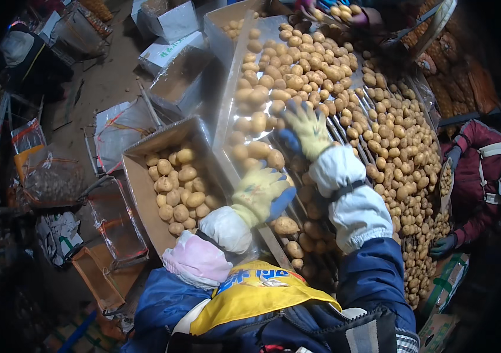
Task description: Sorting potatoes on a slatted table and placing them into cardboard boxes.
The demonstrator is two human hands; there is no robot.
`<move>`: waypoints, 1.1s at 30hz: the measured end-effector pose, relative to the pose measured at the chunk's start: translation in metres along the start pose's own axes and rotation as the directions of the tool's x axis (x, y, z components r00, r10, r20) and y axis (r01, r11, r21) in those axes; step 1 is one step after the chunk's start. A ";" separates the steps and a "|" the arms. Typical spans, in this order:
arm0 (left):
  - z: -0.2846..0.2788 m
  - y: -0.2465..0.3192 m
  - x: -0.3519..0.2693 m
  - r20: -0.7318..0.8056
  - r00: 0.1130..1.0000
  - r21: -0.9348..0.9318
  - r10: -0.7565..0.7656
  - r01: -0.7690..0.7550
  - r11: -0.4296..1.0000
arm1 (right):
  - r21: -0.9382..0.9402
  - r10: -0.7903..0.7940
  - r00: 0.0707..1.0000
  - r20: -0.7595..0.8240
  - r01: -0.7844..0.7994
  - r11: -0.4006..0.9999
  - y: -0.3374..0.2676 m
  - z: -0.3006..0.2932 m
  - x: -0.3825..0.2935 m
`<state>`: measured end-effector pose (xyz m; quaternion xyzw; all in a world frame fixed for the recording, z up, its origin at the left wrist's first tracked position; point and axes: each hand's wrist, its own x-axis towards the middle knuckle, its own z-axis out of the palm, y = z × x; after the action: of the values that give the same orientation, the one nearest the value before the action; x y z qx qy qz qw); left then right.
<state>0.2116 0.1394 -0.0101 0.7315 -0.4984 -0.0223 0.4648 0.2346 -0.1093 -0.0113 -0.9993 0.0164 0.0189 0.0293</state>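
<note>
My left hand [263, 194], in a yellow glove with blue coating, reaches palm down over the near side rail [228, 114] of the sorting table. Its fingers are apart, close to a few potatoes [275, 159]; what lies under the palm is hidden. Farther in, my right hand [307, 130] wears a matching glove and spreads its fingers over potatoes, between the pale tray surface [264, 106] and dark rollers [336, 130]. Neither hand visibly grasps a potato. To the left of the rail stands a plastic-lined cardboard box [138, 194] partly filled with potatoes [180, 187].
More potatoes [405, 172] cover the rollers on the right, beside a co-worker in a maroon jacket [475, 176]. Another person's hands [358, 17] hold potatoes at the far end. Lined boxes [180, 79] stand left of the table. A person [25, 57] bends at far left.
</note>
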 end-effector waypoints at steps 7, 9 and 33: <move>-0.005 0.001 0.003 0.139 0.983 0.063 -0.118 0.111 0.992 | 0.075 0.033 0.975 -0.218 -0.017 0.997 -0.022 0.000 -0.031; -0.009 0.004 0.006 0.146 0.985 0.074 -0.091 0.081 0.994 | 0.052 -0.080 0.991 -0.105 0.086 0.995 -0.031 -0.018 -0.111; 0.016 -0.044 0.112 0.399 0.906 0.497 -0.138 -0.088 0.863 | -0.017 -0.374 0.917 -0.141 0.376 0.927 0.054 -0.016 -0.042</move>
<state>0.2908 0.0475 -0.0017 0.8114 -0.5652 -0.0549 0.1383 0.1911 -0.1633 0.0032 -0.9825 -0.1731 -0.0584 0.0362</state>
